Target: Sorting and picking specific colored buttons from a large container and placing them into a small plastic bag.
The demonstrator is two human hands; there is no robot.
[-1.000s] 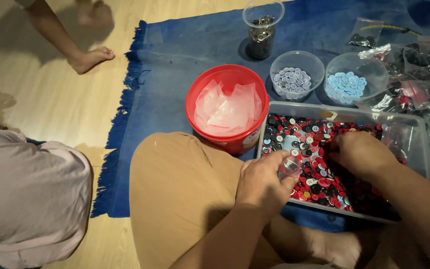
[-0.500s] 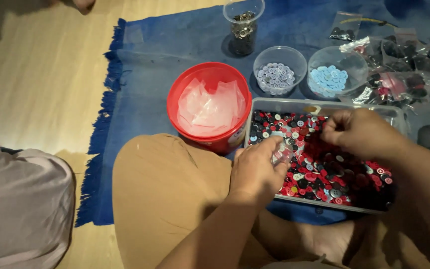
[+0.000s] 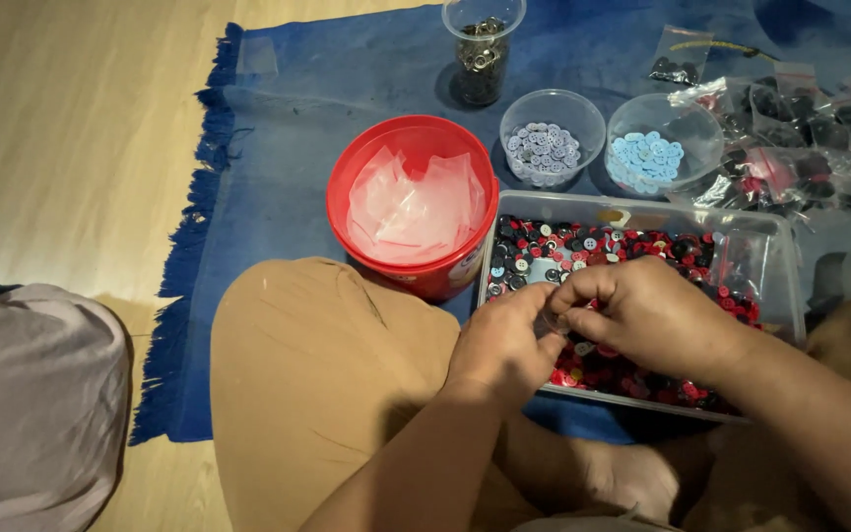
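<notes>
Right over the clear plastic tray (image 3: 785, 258), both hands meet. The left hand (image 3: 501, 345) and the right hand (image 3: 650, 313) come together fingertip to fingertip, pinching a small clear object (image 3: 550, 323) between them; it looks like a little plastic bag, though it is mostly hidden and I cannot tell for sure. The left fingers curl inward around it, and the right fingers (image 3: 583, 286) are bent and pressed close together, thumb tucked towards the left hand. The clear object sits just above the tray's near left part.

Inside the tray lies a loose heap of mixed buttons (image 3: 632, 246), mostly red and black with a few white ones. Touching the tray's left end stands a red bucket (image 3: 347, 212) filled with small clear plastic bags (image 3: 411, 207). Beyond the tray are two round clear bowls side by side: one holding pale grey-white buttons (image 3: 542, 148), the other holding light blue buttons (image 3: 647, 156). Farther back a tall clear cup (image 3: 483, 39) holds dark metallic bits. To the right of the bowls, filled clear packets (image 3: 800, 158) lie scattered.

Everything rests on a blue fringed mat (image 3: 278, 158) spread over a pale wooden floor (image 3: 71, 128). The person's knee in tan trousers (image 3: 317, 374) juts up beside the bucket. At the left edge is part of another person in grey cloth (image 3: 32, 404).
</notes>
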